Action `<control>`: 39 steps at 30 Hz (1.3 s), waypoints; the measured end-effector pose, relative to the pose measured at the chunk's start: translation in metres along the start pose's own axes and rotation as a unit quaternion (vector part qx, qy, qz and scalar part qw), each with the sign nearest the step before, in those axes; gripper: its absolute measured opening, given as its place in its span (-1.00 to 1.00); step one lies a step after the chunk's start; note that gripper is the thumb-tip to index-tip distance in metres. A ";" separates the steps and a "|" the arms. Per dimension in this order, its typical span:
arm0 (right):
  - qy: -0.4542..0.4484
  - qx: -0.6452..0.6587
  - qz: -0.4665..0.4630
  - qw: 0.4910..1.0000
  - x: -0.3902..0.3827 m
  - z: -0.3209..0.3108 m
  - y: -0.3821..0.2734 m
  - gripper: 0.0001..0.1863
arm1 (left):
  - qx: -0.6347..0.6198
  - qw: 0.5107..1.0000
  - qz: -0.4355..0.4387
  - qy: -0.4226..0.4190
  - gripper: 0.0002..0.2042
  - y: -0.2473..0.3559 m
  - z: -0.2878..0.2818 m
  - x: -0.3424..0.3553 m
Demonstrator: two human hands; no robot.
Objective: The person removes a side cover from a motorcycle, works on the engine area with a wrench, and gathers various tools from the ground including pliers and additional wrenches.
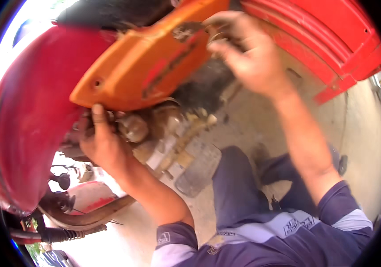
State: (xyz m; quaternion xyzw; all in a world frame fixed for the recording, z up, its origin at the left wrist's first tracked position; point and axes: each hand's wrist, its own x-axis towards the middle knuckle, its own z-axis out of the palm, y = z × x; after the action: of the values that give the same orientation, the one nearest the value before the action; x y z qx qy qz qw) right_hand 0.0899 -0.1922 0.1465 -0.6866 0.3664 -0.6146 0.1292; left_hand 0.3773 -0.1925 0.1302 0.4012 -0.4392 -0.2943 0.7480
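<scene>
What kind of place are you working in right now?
Probably an open-air motorcycle repair spot: a red fuel tank and orange plastic side panel sit above a grimy engine, over a bare concrete floor. Both hands are on the bike.

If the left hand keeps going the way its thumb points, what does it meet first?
Probably the lower edge of the orange side panel: the left hand sits just below it, thumb tip seemingly already at that edge, though depth is unclear.
</scene>
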 end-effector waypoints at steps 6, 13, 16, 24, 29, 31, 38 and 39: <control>0.053 0.376 0.375 0.846 -0.176 -0.076 0.037 -0.72 | -0.020 0.999 0.023 0.037 -0.71 -0.045 -0.010 -0.017; 0.114 0.342 0.493 0.792 -0.280 0.006 0.121 -0.67 | 0.002 0.993 0.054 0.102 -0.65 -0.035 -0.011 -0.007; 0.147 0.385 0.470 0.781 -0.293 0.025 0.141 -0.72 | -0.011 0.993 0.031 0.112 -0.76 -0.046 -0.013 0.004; 0.212 0.412 0.480 0.745 -0.283 0.054 0.167 -0.83 | -0.020 0.991 0.045 0.124 -0.76 -0.032 0.011 -0.009; 0.191 0.400 0.474 0.761 -0.275 0.063 0.160 -0.81 | -0.026 0.989 0.099 0.104 -0.84 -0.017 -0.011 0.016; 0.184 0.386 0.478 0.767 -0.275 0.064 0.157 -0.81 | -0.029 0.994 0.063 0.079 -0.81 0.001 -0.021 0.036; 0.209 0.426 0.479 0.739 -0.274 0.067 0.156 -0.79 | -0.023 0.990 0.108 0.087 -0.79 -0.004 -0.020 0.039; 0.209 0.431 0.480 0.735 -0.272 0.067 0.155 -0.79 | -0.044 0.988 0.109 0.099 -0.73 -0.004 -0.025 0.046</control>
State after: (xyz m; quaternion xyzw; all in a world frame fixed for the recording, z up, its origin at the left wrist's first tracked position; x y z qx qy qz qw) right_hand 0.1061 -0.1386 -0.1683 -0.1446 0.3613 -0.6907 0.6096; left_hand 0.4192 -0.2223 0.1392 0.3449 -0.3906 -0.1890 0.8323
